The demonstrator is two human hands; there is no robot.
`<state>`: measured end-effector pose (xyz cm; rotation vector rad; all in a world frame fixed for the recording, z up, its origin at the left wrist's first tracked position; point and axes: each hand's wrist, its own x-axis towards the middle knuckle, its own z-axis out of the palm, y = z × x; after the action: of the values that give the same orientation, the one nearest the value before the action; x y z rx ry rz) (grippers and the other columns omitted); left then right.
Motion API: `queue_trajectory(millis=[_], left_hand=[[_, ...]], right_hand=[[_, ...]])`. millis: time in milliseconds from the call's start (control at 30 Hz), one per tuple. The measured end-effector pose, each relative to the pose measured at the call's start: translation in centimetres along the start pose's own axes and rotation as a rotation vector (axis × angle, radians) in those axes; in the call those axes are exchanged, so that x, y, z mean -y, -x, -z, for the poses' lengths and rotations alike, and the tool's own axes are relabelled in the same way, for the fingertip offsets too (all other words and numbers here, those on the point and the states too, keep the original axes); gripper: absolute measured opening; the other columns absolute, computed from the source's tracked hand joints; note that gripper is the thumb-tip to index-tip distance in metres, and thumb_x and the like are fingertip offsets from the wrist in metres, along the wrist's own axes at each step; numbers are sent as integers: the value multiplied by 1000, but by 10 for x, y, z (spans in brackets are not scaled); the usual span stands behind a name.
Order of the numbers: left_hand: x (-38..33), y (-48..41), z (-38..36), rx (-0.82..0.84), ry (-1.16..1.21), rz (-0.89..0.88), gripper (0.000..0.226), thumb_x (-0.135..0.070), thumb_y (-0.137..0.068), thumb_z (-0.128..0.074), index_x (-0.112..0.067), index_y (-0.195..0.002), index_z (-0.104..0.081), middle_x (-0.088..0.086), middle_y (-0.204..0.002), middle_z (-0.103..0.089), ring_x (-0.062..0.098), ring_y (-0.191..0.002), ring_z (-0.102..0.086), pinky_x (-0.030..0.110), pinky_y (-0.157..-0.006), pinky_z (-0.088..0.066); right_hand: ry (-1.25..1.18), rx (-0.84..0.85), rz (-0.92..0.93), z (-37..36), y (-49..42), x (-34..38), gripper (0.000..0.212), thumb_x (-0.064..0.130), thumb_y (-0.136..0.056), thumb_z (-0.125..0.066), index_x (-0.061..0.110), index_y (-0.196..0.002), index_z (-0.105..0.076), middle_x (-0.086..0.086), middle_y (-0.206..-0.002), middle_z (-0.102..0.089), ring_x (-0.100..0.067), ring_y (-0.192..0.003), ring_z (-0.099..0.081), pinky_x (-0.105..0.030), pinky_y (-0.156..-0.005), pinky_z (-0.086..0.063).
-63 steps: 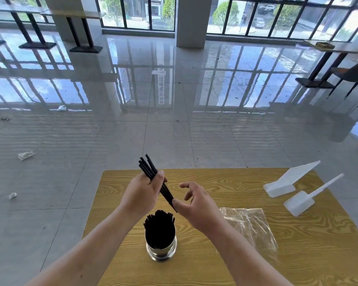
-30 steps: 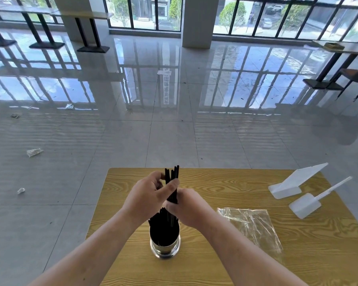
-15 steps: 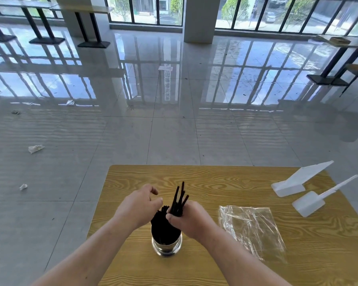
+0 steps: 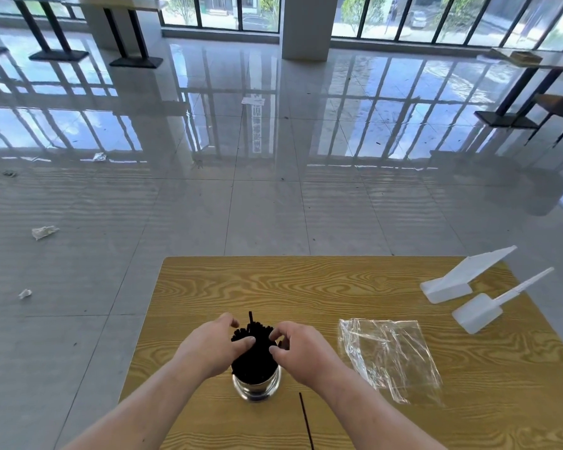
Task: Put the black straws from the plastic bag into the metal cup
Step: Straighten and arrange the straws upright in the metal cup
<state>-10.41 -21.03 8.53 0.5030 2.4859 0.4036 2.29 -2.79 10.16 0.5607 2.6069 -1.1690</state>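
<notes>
Dropped since before, black straws (image 4: pixel 253 352) fill metal cup (image 4: pixel 256 386), both hands (image 4: pixel 212 347) loosely curled around them.

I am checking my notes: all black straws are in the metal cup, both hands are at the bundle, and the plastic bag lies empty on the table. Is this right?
Not quite. One black straw lies on the table in front of the metal cup, as the head view shows. The rest holds: both hands are at the bundle, the plastic bag lies empty.
</notes>
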Motion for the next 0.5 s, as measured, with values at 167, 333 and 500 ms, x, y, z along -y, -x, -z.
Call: queue_trajectory(millis=[167, 333, 500], left_hand=[[-5, -4, -1, 7, -14, -29, 40, -62, -93, -63, -36, -124, -61, -13, -100, -68, 3, -86, -64, 29, -68, -55], [-6, -3, -2, -1, -32, -45, 39, -54, -94, -63, -36, -129, -61, -15, -102, -67, 5, -88, -64, 27, -67, -55], [-4, 0, 1, -13, -25, -54, 44, -56, -95, -60, -36, -134, -58, -12, -107, -69, 7, -89, -65, 27, -64, -52]], right_hand=[[-55, -36, -12, 0, 0, -6, 16, 34, -98, -67, 31, -113, -72, 9, -84, -72, -6, -66, -63, -22, -58, -52], [-54, -113, -35, 7, 0, -15, 6, 32, -98, -65, 31, -96, -70, 10, -77, -70, -3, -61, -60, -18, -54, -48], [48, -77, -241, -3, 9, -49, 7, 32, -96, -63, 28, -91, -62, 8, -82, -69, -6, -64, -59, -22, -53, -42]])
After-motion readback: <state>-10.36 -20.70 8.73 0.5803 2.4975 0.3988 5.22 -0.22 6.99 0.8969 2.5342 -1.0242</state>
